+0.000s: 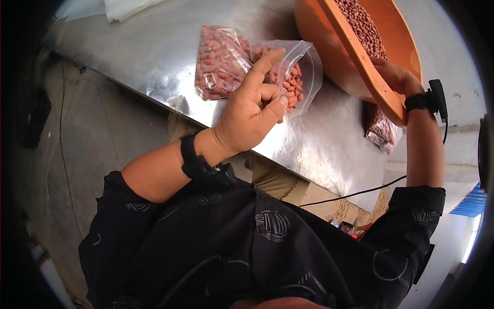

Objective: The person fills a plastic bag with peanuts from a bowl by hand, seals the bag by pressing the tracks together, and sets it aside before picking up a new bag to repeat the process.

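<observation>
My left hand [252, 108] is at a clear zip bag [309, 77] of red-skinned peanuts lying on the metal table. Its index finger stretches across the bag. The thumb and curled fingers are closed on the bag's edge. Beside it, on the left, is a fuller clear bag [221, 64] of the same peanuts. My right hand [395, 77] reaches inside the orange basin [324, 46], close to the loose peanuts [362, 26]. The basin's rim hides most of its fingers, so what they hold does not show.
Another filled bag [382, 131] lies under the basin's near side. White plastic [126, 7] rests at the far left of the metal table [149, 46]. A black cable [355, 194] runs below the table's right corner, near my right arm.
</observation>
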{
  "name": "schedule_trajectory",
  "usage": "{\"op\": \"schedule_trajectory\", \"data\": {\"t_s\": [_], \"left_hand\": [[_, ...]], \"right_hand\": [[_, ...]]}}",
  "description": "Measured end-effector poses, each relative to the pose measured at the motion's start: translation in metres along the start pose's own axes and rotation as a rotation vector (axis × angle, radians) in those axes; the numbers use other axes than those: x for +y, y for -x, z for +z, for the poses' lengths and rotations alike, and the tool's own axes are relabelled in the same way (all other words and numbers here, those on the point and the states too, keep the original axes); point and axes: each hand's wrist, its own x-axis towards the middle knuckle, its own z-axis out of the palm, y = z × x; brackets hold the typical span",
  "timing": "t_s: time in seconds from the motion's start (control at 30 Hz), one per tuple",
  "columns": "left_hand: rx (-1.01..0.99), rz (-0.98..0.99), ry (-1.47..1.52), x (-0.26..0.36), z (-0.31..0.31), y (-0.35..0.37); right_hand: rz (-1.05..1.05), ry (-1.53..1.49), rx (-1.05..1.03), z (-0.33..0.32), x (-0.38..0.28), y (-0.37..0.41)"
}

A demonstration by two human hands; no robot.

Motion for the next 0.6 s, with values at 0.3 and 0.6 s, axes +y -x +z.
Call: {"op": "schedule_trajectory", "data": {"t_s": [0.3, 0.6], "left_hand": [[-0.017, 0.048, -0.034, -0.004, -0.002, 0.001], [-0.008, 0.039, -0.031, -0.005, -0.002, -0.001]], "right_hand": [[-0.269, -0.273, -0.119, 0.019, -0.032, 0.011], [-0.334, 0.173, 0.395, 0.017, -0.042, 0.017]]}}
